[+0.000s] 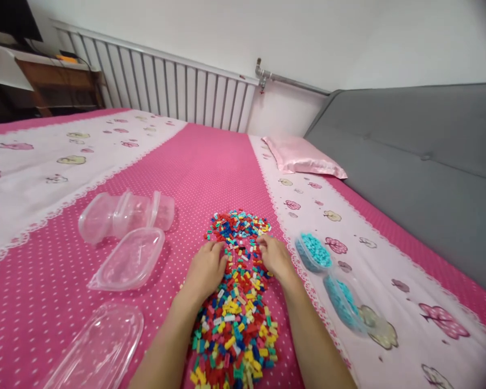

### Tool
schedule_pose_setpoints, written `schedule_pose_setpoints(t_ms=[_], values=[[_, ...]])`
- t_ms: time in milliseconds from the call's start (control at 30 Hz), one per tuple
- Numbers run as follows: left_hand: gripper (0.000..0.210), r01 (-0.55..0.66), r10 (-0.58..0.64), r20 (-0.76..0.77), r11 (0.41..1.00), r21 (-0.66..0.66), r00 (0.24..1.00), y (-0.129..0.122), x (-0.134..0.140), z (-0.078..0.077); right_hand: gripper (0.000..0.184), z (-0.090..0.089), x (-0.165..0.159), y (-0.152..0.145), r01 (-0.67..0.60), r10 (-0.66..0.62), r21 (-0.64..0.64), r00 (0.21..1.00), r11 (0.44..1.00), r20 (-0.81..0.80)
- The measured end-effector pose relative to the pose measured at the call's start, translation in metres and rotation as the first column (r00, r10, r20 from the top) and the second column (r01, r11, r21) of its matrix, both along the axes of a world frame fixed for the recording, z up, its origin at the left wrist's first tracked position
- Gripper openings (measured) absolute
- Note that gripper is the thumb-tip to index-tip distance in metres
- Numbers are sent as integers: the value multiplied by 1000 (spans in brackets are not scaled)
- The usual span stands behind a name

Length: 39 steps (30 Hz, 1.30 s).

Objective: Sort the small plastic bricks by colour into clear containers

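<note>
A long spread of small multicoloured toy building bricks (237, 308) lies on the pink bedspread, with a denser heap at its far end. My left hand (206, 270) rests at the left edge of the spread, thumb and fingers apart, with no brick visible in it. Across from it, my right hand (275, 258) is at the right edge with its fingers curled inward. Its fingertips are close to loose bricks, and whatever they hold is too small to make out. Bricks lie thinly scattered between the two hands.
On the right stand two clear tubs of turquoise bricks, a farther tub (314, 251) and a nearer tub (344, 302). To the left lie stacked clear containers (125, 213), an open clear container (132, 259) and a clear lid (101, 346). A pink pillow (302, 154) lies farther back.
</note>
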State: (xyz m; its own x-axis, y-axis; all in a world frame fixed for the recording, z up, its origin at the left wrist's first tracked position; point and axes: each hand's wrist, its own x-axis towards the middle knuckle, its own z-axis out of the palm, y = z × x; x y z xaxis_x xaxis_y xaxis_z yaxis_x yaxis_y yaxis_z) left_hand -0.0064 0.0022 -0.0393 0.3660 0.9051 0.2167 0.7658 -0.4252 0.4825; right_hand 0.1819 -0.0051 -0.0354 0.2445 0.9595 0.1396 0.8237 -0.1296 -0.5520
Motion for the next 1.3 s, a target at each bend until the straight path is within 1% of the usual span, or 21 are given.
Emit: schedule_pose_setpoints(t_ms=[67, 133, 267, 333, 433, 533, 633, 700, 800, 933, 1033, 1133, 1233, 1300], values=[[38, 47, -47, 4, 999, -12, 999, -1, 3, 0, 26, 1, 3, 2, -14, 14, -38, 1000, 999, 14], [38, 68, -68, 8, 998, -18, 998, -2, 4, 0, 24, -1, 4, 5, -35, 34, -39, 999, 999, -28], [36, 123, -122, 23, 992, -32, 992, -4, 4, 2, 28, -4, -2, 9, -151, 149, 9, 968, 989, -201], [36, 144, -143, 32, 989, -37, 989, -4, 3, 2, 31, -5, -7, 11, -198, 204, 53, 954, 979, -218], [39, 131, -129, 49, 991, -39, 990, -3, 2, 1, 35, -7, -15, 12, -250, 273, 125, 934, 960, -230], [39, 102, -100, 79, 994, -24, 992, -2, 2, -1, 37, -12, -20, 11, -290, 336, 179, 882, 940, -330], [38, 111, -109, 98, 994, -16, 989, -1, 3, -2, 38, -15, -23, 11, -352, 408, 210, 830, 912, -381], [39, 133, -131, 101, 991, -14, 986, -1, 4, -1, 38, -15, -23, 11, -397, 449, 212, 803, 893, -391], [40, 159, -156, 98, 987, -20, 983, -1, 5, -1, 39, -15, -23, 11, -427, 476, 212, 782, 879, -402], [41, 208, -205, 86, 978, -27, 975, -1, 5, 0, 43, -19, -26, 9, -461, 509, 215, 772, 861, -382], [39, 234, -229, 112, 972, -34, 967, -2, 4, 1, 45, -21, -28, 8, -489, 537, 223, 774, 843, -335], [36, 236, -227, 119, 969, -71, 967, -3, 2, 4, 43, -16, -29, 8, -533, 573, 212, 769, 819, -284], [35, 224, -213, 102, 968, -111, 972, -4, -3, 11, 40, -6, -27, 7, -573, 594, 158, 771, 804, -230], [34, 212, -200, 103, 969, -124, 974, -4, -8, 15, 40, 2, -25, 5, -602, 612, 123, 754, 789, -237]])
